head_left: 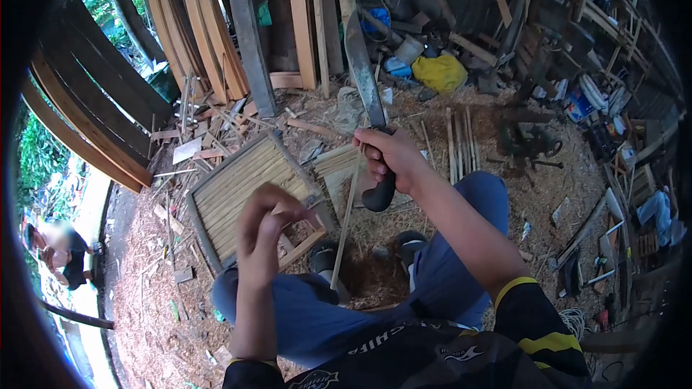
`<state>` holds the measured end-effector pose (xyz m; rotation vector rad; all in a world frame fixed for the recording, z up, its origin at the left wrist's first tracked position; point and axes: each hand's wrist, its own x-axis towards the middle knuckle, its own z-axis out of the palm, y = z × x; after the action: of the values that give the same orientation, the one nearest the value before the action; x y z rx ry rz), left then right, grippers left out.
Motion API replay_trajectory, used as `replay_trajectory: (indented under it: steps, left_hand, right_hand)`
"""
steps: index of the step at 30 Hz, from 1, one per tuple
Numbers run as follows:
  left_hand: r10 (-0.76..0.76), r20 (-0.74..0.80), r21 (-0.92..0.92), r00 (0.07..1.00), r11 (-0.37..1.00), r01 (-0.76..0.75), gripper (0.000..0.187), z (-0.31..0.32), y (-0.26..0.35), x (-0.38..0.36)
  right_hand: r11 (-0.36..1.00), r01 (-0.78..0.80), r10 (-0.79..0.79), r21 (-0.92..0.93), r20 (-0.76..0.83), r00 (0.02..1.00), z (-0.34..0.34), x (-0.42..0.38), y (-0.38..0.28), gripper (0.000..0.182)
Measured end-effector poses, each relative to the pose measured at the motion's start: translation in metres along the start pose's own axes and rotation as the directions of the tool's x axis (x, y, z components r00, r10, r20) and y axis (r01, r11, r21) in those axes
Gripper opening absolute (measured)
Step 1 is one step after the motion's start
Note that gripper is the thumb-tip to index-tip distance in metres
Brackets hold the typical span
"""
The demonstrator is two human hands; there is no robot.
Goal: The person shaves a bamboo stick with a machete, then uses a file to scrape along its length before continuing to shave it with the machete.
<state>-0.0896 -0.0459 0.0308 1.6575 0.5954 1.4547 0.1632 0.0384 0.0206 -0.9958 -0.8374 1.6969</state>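
Slatted panel (pixel 241 191): lying on the shavings-strewn ground, beyond and beside the left forearm.
Left hand (pixel 268 223): raised over the near side of the panel, wrist up, fingers bent in toward the thumb; I see nothing in it, but can't tell whether the tips pinch something small.
Stick (pixel 347 220): slanting between the knees, its top at the right hand's fingers, its foot down by the shoes. Looks light, springy and easily split, perhaps splintery; I'd take it lightly mid-length, well below the blade.
Knife (pixel 373 104): upright, leaning a little, in front of the sitter. Probably stiff and blade-heavy; the black handle, hooked at its butt, is the place to hold, that hook likely checking any slip.
Right hand (pixel 393 155): wrapped firmly around the handle's top, forearm reaching forward and inward over the thigh.
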Motion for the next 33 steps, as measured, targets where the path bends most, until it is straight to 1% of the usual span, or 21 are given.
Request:
replay_trajectory:
  steps: [1,3,4,7,8,9,11,12,14,15,17,18,21,24,27,30,33]
  left_hand:
    - [-0.237,-0.025,0.026,0.971,0.971,0.238,0.034,0.004,-0.008,0.006]
    - [-0.483,0.056,-0.086,0.874,0.870,0.486,0.038,0.020,-0.025,0.015]
    - [-0.593,0.108,-0.130,0.798,0.787,0.603,0.040,0.030,-0.030,0.018]
    - [-0.660,0.233,-0.286,0.714,0.655,0.699,0.043,0.051,-0.033,0.029]
    - [-0.649,0.245,-0.348,0.720,0.634,0.690,0.034,0.059,-0.030,0.032]
    - [-0.637,0.219,-0.341,0.739,0.660,0.670,0.032,0.061,-0.033,0.034]
    - [-0.607,0.172,-0.320,0.776,0.711,0.626,0.026,0.064,-0.041,0.040]
    - [-0.608,0.147,-0.342,0.780,0.709,0.617,0.022,0.068,-0.038,0.044]
    - [-0.617,0.201,-0.409,0.761,0.653,0.637,0.021,0.066,-0.035,0.051]
    - [-0.624,0.232,-0.439,0.746,0.617,0.653,0.021,0.065,-0.034,0.053]
    - [-0.665,0.196,-0.442,0.720,0.596,0.671,0.022,0.066,-0.032,0.054]
    - [-0.687,0.177,-0.443,0.705,0.584,0.680,0.022,0.067,-0.031,0.055]
    - [-0.675,0.097,-0.294,0.731,0.682,0.669,0.023,0.069,-0.033,0.057]
    - [-0.562,0.047,-0.159,0.826,0.812,0.561,0.024,0.071,-0.057,0.055]
    - [-0.635,0.082,-0.205,0.768,0.744,0.636,0.023,0.070,-0.055,0.058]
    - [-0.590,0.021,-0.140,0.807,0.798,0.587,0.022,0.072,-0.062,0.057]
    - [-0.545,0.023,-0.076,0.838,0.835,0.545,0.019,0.071,-0.080,0.052]
  right_hand:
    - [0.998,0.033,-0.033,-0.050,-0.011,0.999,0.002,-0.004,-0.007,0.025]
    - [0.984,0.097,-0.101,-0.150,-0.023,0.995,0.006,-0.010,-0.018,0.024]
    - [0.965,0.148,-0.152,-0.216,0.002,0.988,0.004,-0.007,-0.017,0.023]
    - [0.913,0.213,-0.219,-0.349,0.023,0.975,0.011,-0.007,-0.020,0.025]
    - [0.891,0.255,-0.254,-0.376,0.054,0.966,0.012,-0.006,-0.022,0.029]
    - [0.791,0.321,-0.340,-0.521,0.062,0.938,0.011,-0.004,-0.023,0.032]
    - [0.513,0.405,-0.500,-0.757,0.119,0.858,0.008,0.003,-0.028,0.037]
    - [0.399,0.400,-0.531,-0.825,0.147,0.835,0.005,0.002,-0.034,0.041]
    - [0.159,0.356,-0.578,-0.921,0.206,0.790,-0.004,-0.004,-0.045,0.047]
    - [0.042,0.392,-0.619,-0.919,0.284,0.732,-0.008,-0.006,-0.047,0.049]
    - [-0.187,0.431,-0.661,-0.883,0.438,0.609,-0.016,-0.009,-0.049,0.053]
    - [-0.339,0.401,-0.650,-0.851,0.520,0.554,-0.021,-0.009,-0.049,0.053]
    - [-0.474,0.372,-0.626,-0.798,0.603,0.495,-0.029,-0.011,-0.051,0.054]
    - [-0.488,0.242,-0.546,-0.838,0.510,0.664,-0.046,-0.003,-0.063,0.055]
    - [-0.497,0.249,-0.593,-0.831,0.535,0.602,-0.055,0.008,-0.061,0.056]
    - [-0.554,0.289,-0.574,-0.781,0.609,0.547,-0.053,0.004,-0.053,0.055]
    - [-0.423,0.273,-0.642,-0.864,0.499,0.582,-0.073,0.024,-0.059,0.062]
